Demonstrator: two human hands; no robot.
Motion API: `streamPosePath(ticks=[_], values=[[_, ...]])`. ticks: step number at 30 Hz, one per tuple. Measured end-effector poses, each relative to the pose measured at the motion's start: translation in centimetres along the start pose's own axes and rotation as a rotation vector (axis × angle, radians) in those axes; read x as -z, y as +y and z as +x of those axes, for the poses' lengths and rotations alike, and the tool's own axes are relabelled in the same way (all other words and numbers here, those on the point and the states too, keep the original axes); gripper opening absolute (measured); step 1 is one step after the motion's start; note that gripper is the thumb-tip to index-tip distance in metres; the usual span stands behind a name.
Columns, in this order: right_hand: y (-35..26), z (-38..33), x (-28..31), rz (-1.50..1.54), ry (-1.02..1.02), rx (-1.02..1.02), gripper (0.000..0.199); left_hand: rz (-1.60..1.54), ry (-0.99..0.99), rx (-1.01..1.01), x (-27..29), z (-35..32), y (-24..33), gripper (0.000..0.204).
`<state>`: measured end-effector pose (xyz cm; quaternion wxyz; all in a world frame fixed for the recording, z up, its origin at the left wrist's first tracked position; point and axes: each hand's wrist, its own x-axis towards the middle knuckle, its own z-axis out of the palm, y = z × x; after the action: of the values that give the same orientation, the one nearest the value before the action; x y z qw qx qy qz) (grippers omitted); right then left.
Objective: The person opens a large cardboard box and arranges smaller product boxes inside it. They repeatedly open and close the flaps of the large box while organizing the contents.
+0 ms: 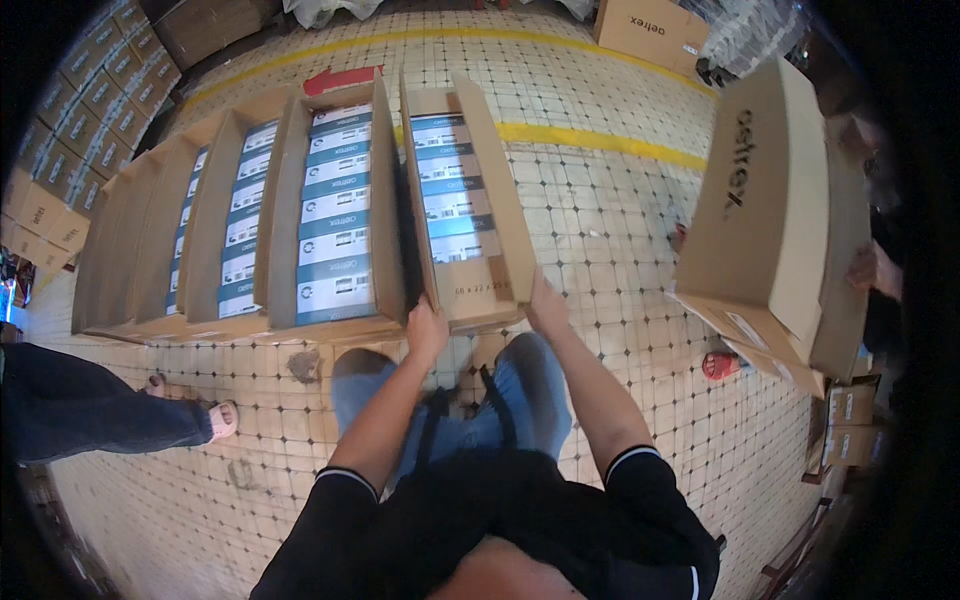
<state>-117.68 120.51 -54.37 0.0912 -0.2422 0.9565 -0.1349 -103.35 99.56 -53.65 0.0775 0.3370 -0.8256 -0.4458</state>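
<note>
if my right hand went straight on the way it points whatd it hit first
Likely the right flap of the open cardboard carton, which your right hand seems to touch; depth is unclear.

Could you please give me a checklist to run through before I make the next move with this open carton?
1. Left hand at the near left corner of the open carton: ok.
2. Right hand at the near right corner: ok.
3. Top closed: not ok; the blue-and-white boxes inside show.
4. Bottom sound: cannot tell; the underside is hidden.
5. Clear of the large carton held by the person on the right: ok; tiled floor shows between them.
</note>
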Motion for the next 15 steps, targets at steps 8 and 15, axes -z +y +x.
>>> streamPosePath(ticks=[8, 15], values=[[-8.1, 3.6, 13.6, -0.023, 0.151, 0.048, 0.044, 0.374, 0.149, -0.141, 12.1, 2.4, 8.1, 0.026], [-15.5, 11.4, 25.3, -0.109, 0.501, 0.218, 0.051, 0.379, 0.508, -0.409, 21.0, 10.4, 18.3, 0.028]])
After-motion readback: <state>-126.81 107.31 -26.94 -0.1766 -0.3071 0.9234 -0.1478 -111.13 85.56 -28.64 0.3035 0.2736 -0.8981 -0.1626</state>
